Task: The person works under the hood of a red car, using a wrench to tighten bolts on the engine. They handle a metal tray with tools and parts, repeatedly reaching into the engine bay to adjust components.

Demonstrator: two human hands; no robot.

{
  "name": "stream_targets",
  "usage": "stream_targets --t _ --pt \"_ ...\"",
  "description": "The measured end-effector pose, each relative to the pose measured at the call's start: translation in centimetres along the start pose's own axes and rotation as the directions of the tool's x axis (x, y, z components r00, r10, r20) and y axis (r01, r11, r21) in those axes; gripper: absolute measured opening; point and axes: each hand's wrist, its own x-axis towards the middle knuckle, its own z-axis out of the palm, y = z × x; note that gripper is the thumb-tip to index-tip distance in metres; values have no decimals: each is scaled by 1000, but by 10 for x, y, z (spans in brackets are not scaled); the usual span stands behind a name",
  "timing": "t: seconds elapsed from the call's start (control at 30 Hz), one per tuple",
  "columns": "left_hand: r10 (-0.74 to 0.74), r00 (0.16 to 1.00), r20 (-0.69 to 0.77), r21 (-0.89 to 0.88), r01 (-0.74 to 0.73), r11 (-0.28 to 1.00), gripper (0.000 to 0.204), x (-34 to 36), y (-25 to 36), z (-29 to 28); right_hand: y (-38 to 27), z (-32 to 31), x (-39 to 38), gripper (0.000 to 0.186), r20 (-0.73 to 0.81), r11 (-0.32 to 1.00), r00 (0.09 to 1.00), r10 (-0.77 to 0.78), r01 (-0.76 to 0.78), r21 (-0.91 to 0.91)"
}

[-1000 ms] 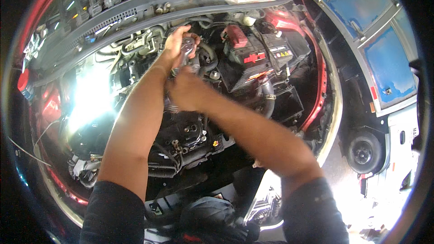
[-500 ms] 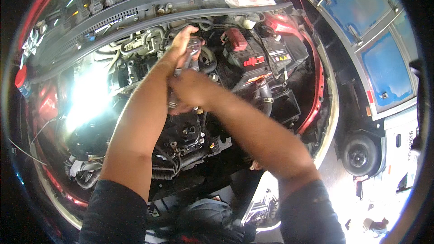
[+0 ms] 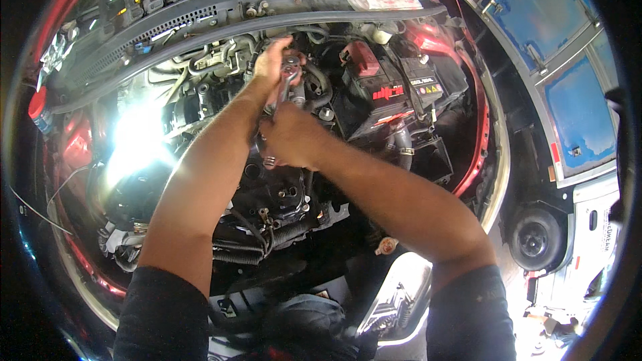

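One shiny silver ratchet wrench (image 3: 286, 83) sits far in the middle of the car engine (image 3: 281, 194), with the left hand (image 3: 271, 63) wrapped over its head and the right hand (image 3: 291, 140) squeezing its handle, beside one black battery (image 3: 378, 90).

Battery: black car battery (image 3: 394, 97) with 1 red terminal cover (image 3: 362, 58), right of engine.
Bottle: red-capped (image 3: 40, 108), far left.
Wheel: black tyre (image 3: 534, 239), lower right.
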Motion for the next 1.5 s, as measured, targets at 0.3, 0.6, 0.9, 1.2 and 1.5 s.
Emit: stream_targets --t 0.3,0.6,0.9,1.2,1.5 --pt "174 980 -98 284 -140 949 41 0 -10 5 63 -61 37 28 172 575 985 -9 145 -805" --pt "-83 986 144 -6 85 996 42 12 1 -16 22 30 22 35 89 878 943 -321 331 -347" --pt "21 999 42 188 -28 982 55 -6 -4 2 67 -60 31 29 318 985 933 170 -154 -75" --pt "37 999 40 69 -39 997 64 9 -5 -9 25 -35 14 34 398 976 903 163 -88 -199" --pt "39 995 -95 166 -23 986 53 -4 -5 -1 69 -53 23 36 325 808 941 -95 264 -527"
